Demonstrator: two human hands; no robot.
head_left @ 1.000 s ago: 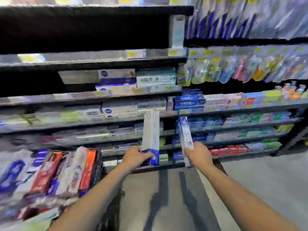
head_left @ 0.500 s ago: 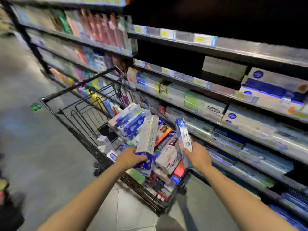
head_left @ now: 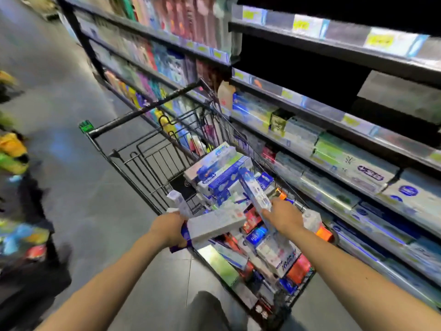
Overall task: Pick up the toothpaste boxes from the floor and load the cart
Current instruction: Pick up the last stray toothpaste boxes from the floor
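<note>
A black wire shopping cart (head_left: 133, 163) stands beside the shelves, its basket heaped with toothpaste boxes (head_left: 222, 173). My left hand (head_left: 168, 229) grips a long white and blue toothpaste box (head_left: 214, 223), tipped almost flat over the cart's near rim. A second small white box (head_left: 179, 203) sticks up by that hand. My right hand (head_left: 284, 217) holds a white and blue toothpaste box (head_left: 255, 193) that slants up to the left above the pile.
Store shelves (head_left: 334, 130) stocked with boxed toothpaste run along the right, close to the cart. Grey floor (head_left: 71, 103) stretches away on the left, where blurred coloured goods (head_left: 14, 154) lie at the edge. My dark trouser leg (head_left: 207, 309) shows at the bottom.
The view swung left from the shelves to the cart. Both hands came down over the basket, and the left box tipped from upright to nearly flat.
</note>
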